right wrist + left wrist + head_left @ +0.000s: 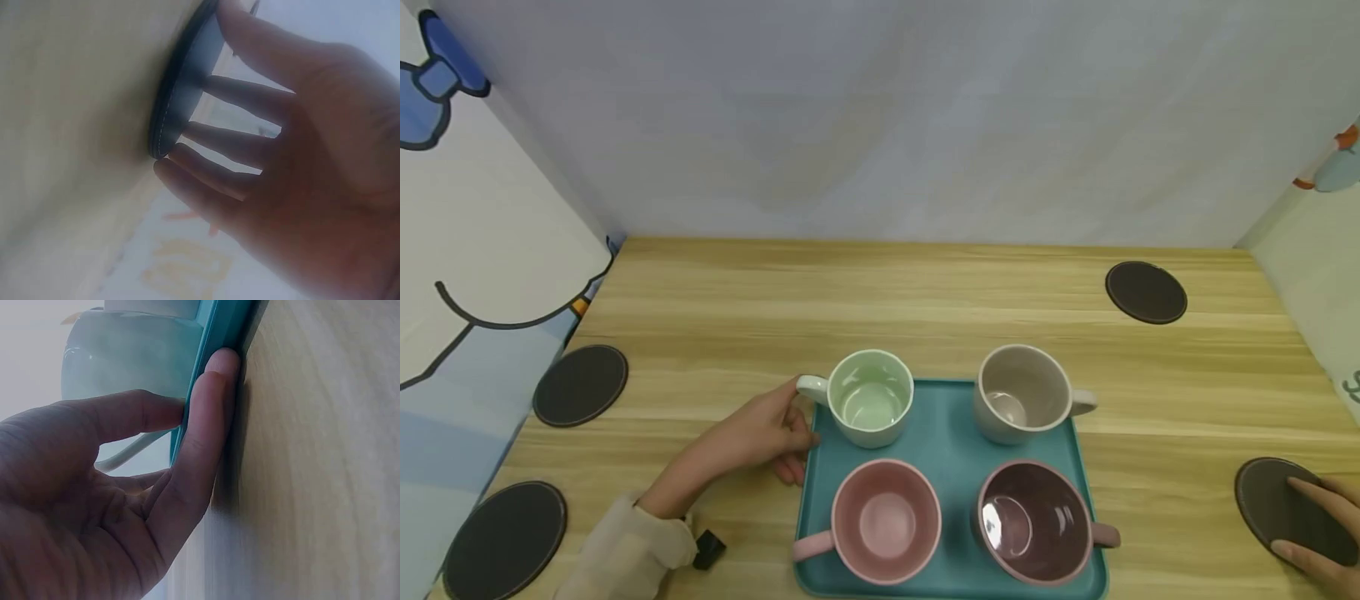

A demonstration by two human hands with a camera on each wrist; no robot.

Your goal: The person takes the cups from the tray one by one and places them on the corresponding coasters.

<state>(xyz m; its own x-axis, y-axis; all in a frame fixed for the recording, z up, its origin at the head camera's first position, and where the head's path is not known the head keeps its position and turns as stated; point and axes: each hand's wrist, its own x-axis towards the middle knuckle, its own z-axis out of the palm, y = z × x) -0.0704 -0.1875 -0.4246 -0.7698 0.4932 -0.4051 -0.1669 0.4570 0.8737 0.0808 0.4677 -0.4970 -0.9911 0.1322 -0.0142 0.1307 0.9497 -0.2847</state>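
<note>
In the head view, a teal tray (953, 467) on the wooden table carries a light green mug (871, 398), a beige mug (1027, 392), a pink mug (887, 521) and a dark mauve mug (1036, 521). My left hand (756, 437) pinches the tray's left rim just under the green mug's handle. The left wrist view shows the thumb on the rim's inner side and fingers along its outer side. At the right edge of the head view, my right hand (1330, 533) rests spread fingertips on a round black coaster (1273, 504), which lies flat on the table.
More black coasters lie on the table: one at the far right (1146, 292), one at the left (580, 385) and another at the near left (505, 542). A pale wall (925, 125) stands behind, with printed panels at both sides.
</note>
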